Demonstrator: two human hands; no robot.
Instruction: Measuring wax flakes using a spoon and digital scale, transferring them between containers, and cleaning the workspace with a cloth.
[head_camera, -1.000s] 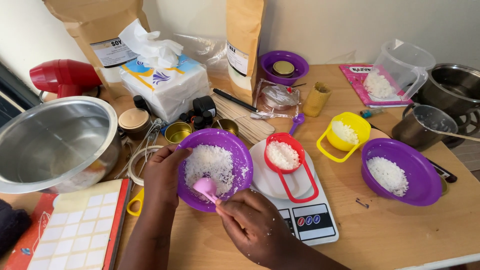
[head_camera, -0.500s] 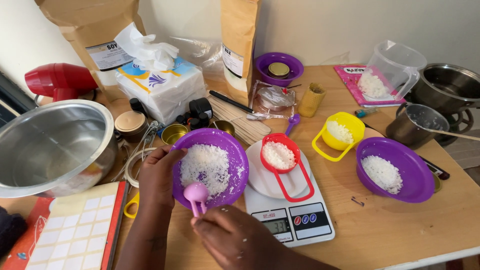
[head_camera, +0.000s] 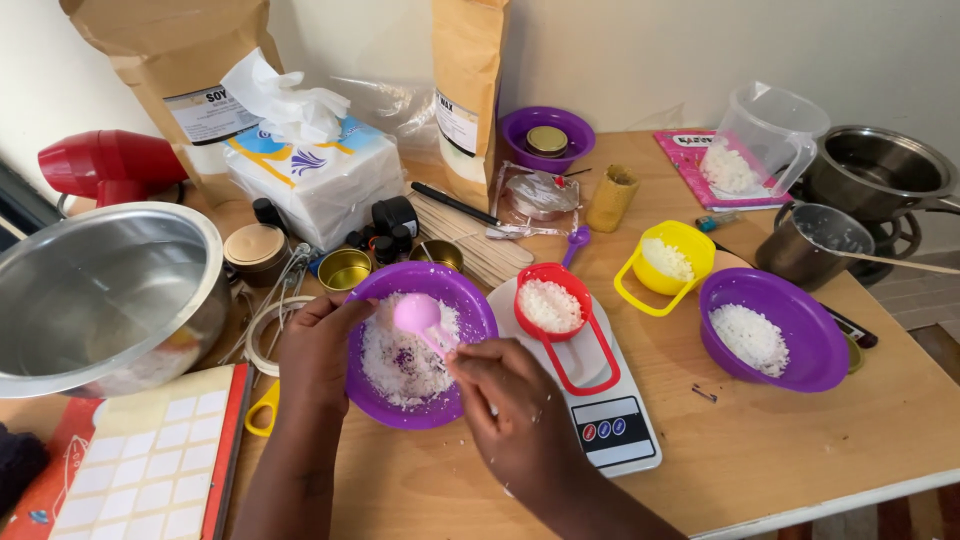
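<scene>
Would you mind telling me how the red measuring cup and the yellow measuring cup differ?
The red measuring cup sits on the white kitchen scale; the yellow measuring cup stands on the wooden table. The red cup's long handle points toward the person, the yellow cup's looped handle points left. Both hold white flakes.

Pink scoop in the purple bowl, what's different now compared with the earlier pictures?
The right hand has lifted the pink scoop from the near rim of the purple bowl up over the white flakes in the middle, its cup now tipped toward the camera. The left hand still steadies the bowl's left rim. The red cup still sits on the scale.
</scene>
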